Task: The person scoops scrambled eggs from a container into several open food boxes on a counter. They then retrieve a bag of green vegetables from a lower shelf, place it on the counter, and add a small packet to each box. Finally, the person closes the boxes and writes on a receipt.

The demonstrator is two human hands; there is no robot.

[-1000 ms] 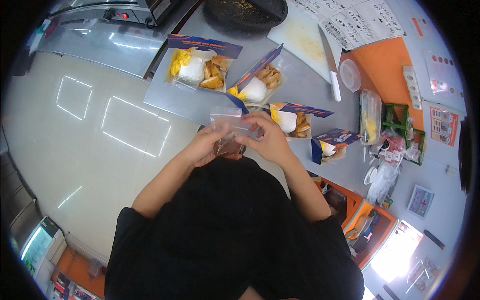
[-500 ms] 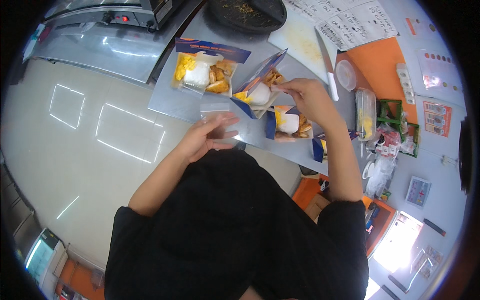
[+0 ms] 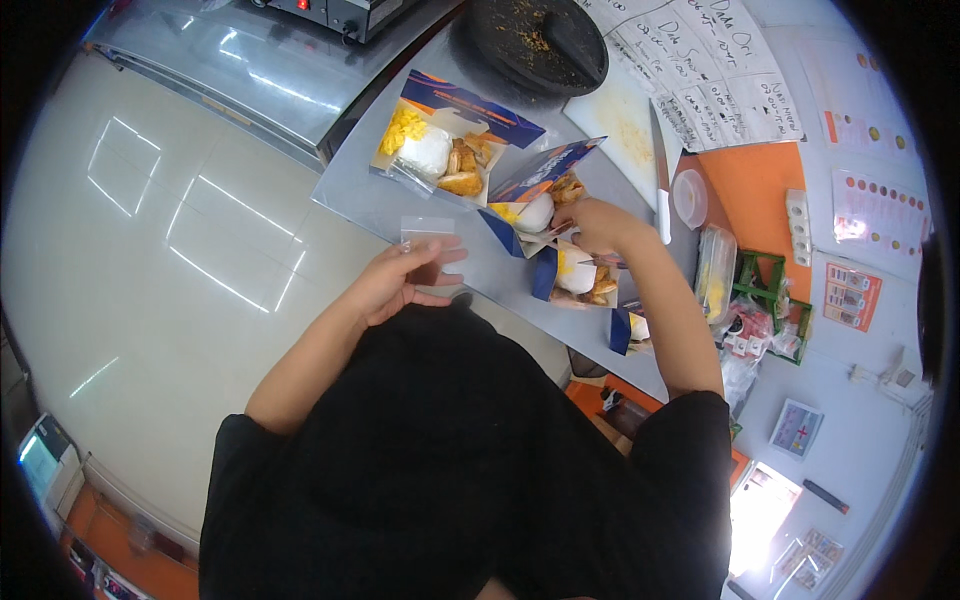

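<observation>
My left hand (image 3: pixel 405 280) is at the counter's near edge, holding a small clear plastic bag (image 3: pixel 427 228) behind its thumb, the other fingers spread. Over the second open meal box (image 3: pixel 512 232), my right hand (image 3: pixel 597 226) is closed with fingertips at the box's near right side; what they pinch is hidden. That box, its blue lid raised, holds white rice, yellow egg and browned chicken pieces. To its left stands a larger open meal box (image 3: pixel 440 150) with rice wrapped in clear film, egg and chicken. A third meal box (image 3: pixel 575 275) is beneath my right wrist.
Another meal box (image 3: pixel 630 330) stands at the right. Farther back are a dark stone mortar (image 3: pixel 540 45), a white cutting board (image 3: pixel 620 125) and a knife (image 3: pixel 661 170) with a white handle. A clear lidded tub (image 3: pixel 715 270) and a green crate (image 3: pixel 765 275) stand along the wall.
My right hand has moved from the second box's chicken to its near right side. My left hand keeps the bag at the counter edge. The whole view has turned slightly.
</observation>
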